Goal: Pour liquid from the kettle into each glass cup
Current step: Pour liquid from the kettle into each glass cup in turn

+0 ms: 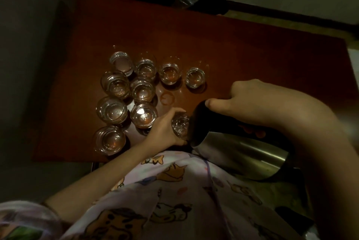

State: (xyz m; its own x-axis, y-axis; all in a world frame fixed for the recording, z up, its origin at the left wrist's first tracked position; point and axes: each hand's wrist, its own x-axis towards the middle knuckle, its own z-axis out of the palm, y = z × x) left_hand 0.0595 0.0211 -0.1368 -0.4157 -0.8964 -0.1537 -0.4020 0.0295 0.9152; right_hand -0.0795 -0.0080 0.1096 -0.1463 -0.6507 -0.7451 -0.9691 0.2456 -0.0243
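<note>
At the far left of the reddish-brown table (252, 45) stands a group of glass cups: a left column of four, from the far cup (121, 62) through the second (115, 84) and third (111, 110) to the near cup (109, 139) close to the table's front edge. Next to them is a shorter column of three, w/ the nearest of these (143, 115) catching a bright reflection. Further right, two more cups (170, 72) and (195, 76) continue the back row, a bit apart from each other. All these seem to hold clear liquid (the light is dim, so levels are hard to judge). A faint wet ring (167, 98) marks the table between the cups and the hands.

The left hand (165, 130) has its fingers curled round one small glass cup (180, 126), holding it near the table's front edge, approx. in the middle. Right beside it is the kettle (239, 148), steel body w/ black top, tilted strongly so its mouth is against this cup. The right hand (246, 97) grips the kettle's handle from above, thumb lying along the black lid. Below is the person's pale printed garment (174, 191).
</note>
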